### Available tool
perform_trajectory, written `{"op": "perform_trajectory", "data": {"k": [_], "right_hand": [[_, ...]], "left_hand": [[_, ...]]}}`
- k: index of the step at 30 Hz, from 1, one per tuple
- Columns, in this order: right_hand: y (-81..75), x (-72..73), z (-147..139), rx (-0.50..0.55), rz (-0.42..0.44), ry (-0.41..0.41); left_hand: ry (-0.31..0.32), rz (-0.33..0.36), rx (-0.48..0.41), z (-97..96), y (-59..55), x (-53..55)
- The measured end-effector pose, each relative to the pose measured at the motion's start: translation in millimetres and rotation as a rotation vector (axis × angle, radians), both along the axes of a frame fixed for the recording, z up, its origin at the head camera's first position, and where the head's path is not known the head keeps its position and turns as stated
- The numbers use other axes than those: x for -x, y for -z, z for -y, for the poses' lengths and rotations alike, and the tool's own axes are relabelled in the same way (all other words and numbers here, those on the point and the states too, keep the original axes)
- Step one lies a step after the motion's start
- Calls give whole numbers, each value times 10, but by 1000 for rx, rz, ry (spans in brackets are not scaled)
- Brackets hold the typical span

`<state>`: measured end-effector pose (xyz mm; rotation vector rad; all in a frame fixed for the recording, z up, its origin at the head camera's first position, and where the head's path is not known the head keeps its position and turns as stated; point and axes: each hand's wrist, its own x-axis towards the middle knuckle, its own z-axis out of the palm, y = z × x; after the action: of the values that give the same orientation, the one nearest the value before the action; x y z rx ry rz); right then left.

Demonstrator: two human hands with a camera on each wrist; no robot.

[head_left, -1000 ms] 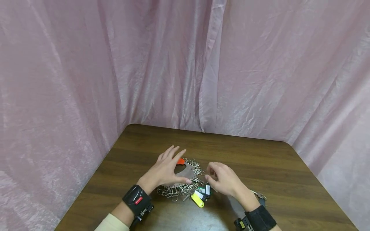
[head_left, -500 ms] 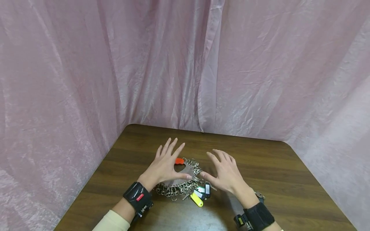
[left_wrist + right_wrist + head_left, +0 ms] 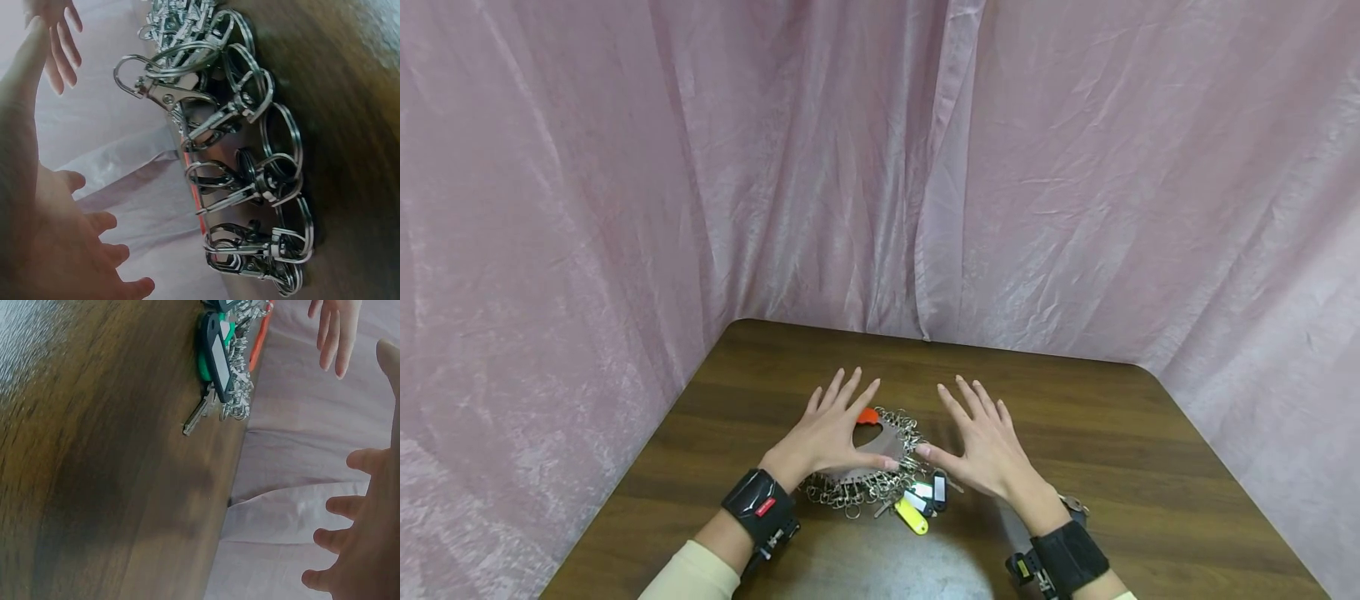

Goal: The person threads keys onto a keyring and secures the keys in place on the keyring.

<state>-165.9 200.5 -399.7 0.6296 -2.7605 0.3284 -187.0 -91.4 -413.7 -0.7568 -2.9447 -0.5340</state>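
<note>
A flat grey metal key-holder plate (image 3: 886, 447) with an orange grip (image 3: 868, 416) lies on the table. Silver snap hooks with split rings (image 3: 250, 187) hang thickly round its edge. Over its left side, my left hand (image 3: 823, 437) hovers with fingers spread and covers part of it. My right hand (image 3: 988, 446) is held just right of the hooks, fingers spread too, thumb pointing at them. Neither hand holds anything. A yellow key tag (image 3: 912, 517), a black key tag (image 3: 939, 492) and a green key tag (image 3: 204, 365) lie at the near right edge, with a key (image 3: 197, 417) sticking out.
The brown wooden table (image 3: 1135, 467) has rounded far corners. Pink curtains (image 3: 820, 167) hang behind it and along both sides. Black straps with small cameras sit on both wrists (image 3: 760, 504), and a watch (image 3: 1073, 505) is on the right one.
My right hand has gone from curled fingers near the hooks to spread fingers, reaching farther forward. The left hand's fingers have fanned wider. The key holder and tags have stayed put.
</note>
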Motion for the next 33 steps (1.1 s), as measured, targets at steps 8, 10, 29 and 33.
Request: {"op": "perform_trajectory", "data": {"k": [8, 10, 29, 33], "right_hand": [[61, 16, 8, -30, 15, 42], [72, 24, -2, -35, 25, 53], [-177, 69, -641, 62, 62, 149], [-102, -31, -879, 55, 72, 164]], "left_hand": [[-28, -18, 33, -23, 81, 30], [-39, -22, 39, -36, 91, 42], [79, -60, 15, -452, 36, 311], [100, -24, 1, -578, 85, 344]]}}
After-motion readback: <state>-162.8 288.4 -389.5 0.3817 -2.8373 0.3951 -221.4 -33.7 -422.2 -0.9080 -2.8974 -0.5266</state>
